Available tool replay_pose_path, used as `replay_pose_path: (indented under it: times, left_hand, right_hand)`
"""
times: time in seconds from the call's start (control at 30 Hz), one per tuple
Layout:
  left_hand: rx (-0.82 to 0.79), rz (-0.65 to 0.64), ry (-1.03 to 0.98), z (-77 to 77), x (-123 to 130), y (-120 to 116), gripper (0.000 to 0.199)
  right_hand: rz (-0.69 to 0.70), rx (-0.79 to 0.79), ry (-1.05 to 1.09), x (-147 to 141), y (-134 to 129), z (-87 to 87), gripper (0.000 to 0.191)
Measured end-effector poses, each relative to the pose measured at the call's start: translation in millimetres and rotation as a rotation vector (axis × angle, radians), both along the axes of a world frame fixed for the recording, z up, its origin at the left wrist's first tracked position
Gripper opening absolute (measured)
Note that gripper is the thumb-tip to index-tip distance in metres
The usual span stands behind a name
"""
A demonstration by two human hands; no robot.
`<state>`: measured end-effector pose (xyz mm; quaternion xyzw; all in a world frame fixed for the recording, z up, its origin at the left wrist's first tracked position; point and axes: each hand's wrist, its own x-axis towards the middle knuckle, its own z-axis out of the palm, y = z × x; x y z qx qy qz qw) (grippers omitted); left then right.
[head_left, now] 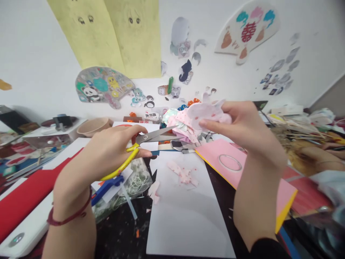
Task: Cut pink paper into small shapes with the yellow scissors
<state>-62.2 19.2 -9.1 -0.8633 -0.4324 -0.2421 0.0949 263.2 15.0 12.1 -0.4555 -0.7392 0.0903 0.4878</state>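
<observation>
Low over the near part of the white paper sheet [188, 223], a hand could be passed; farther up it, only small pink scraps [184, 174] are met. Beyond its far end, the way is crossed by open scissors [145, 137] and blocked by heaped patterned cloth [185, 124]. Leftward, passage is hindered by a blue glue gun [107, 189] and a bag of string [138, 180].

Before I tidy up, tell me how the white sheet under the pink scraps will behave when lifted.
The white sheet looks thin and flat, so probably light and floppy. The pink scraps seem loose on it and would likely slide if it tilts.
</observation>
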Motion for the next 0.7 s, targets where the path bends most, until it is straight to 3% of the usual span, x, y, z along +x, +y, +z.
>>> replay_pose_path:
  times: [0.2, 0.47, 0.6, 0.7]
  left_hand:
    - [-0.032, -0.078, 0.031, -8.0, 25.2, 3.3, 0.055]
    - [-0.003, -0.09, 0.031, -10.2, 38.0, 1.2, 0.057]
    - [-0.086, -0.139, -0.032, -10.4, 31.1, 7.7, 0.049]
    - [-0.166, -0.165, -0.072, -8.0, 15.1, 17.7, 0.032]
  right_hand:
    - [0.059, 0.027, -0.128, -8.0, -4.1, -0.9, 0.056]
    - [0.104, 0.039, -0.307, -16.5, -0.5, -2.1, 0.042]
    - [0.075, 0.051, -0.267, -19.0, -2.8, -0.5, 0.056]
    - [0.008, 0.087, -0.137, -18.0, -0.8, -0.5, 0.051]
